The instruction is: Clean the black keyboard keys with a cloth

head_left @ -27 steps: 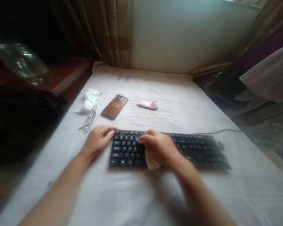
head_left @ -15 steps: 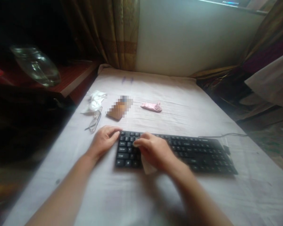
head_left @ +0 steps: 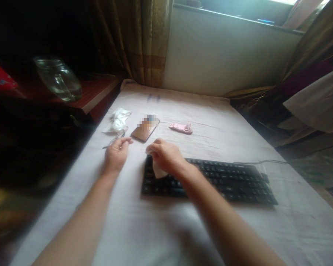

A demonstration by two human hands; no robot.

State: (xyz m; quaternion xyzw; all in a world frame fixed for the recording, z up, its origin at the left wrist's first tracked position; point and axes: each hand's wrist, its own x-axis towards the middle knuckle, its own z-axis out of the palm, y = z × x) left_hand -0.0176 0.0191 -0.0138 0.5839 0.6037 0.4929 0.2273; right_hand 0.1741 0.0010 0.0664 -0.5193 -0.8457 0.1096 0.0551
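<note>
A black keyboard (head_left: 227,180) lies on the pale sheet. My right hand (head_left: 166,155) is over its upper left corner, fingers closed on a thin white tissue (head_left: 159,170) that hangs down over the keys. Whether the tissue touches the keys at the fingertips is hidden. To the left, apart from the keyboard, my left hand (head_left: 117,152) is loosely curled, fingers together, with nothing visible in it. Just beyond that hand lie a pair of glasses (head_left: 124,132), partly covered by it, and a phone (head_left: 144,131) with a blurred-out screen.
Crumpled white plastic (head_left: 120,117) lies by the glasses, and a small pink packet (head_left: 181,128) sits beyond the keyboard. A cable (head_left: 266,161) trails off right. A glass jar (head_left: 59,81) stands on the wooden table (head_left: 100,98) at left. Curtains and a wall close off the back.
My left hand has come off the keyboard's left edge and moved up toward the glasses, curling. My right hand has moved with the tissue up and left to the keyboard's corner.
</note>
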